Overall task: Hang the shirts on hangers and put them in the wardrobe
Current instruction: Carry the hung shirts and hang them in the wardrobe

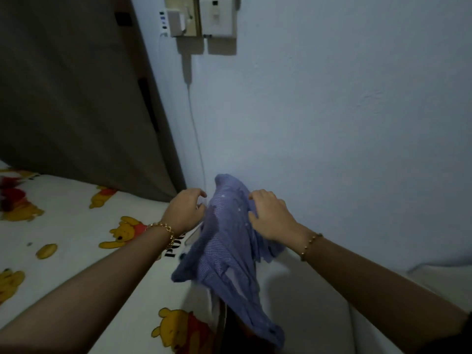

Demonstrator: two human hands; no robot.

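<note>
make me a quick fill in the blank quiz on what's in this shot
1. The right hand grips a blue checked ___.
2. Each wrist wears a gold ___.
3. The bed sheet is printed with yellow cartoon ___.
4. A thin cable hangs down the pale ___.
Missing words: shirt; bracelet; bears; wall.
</note>
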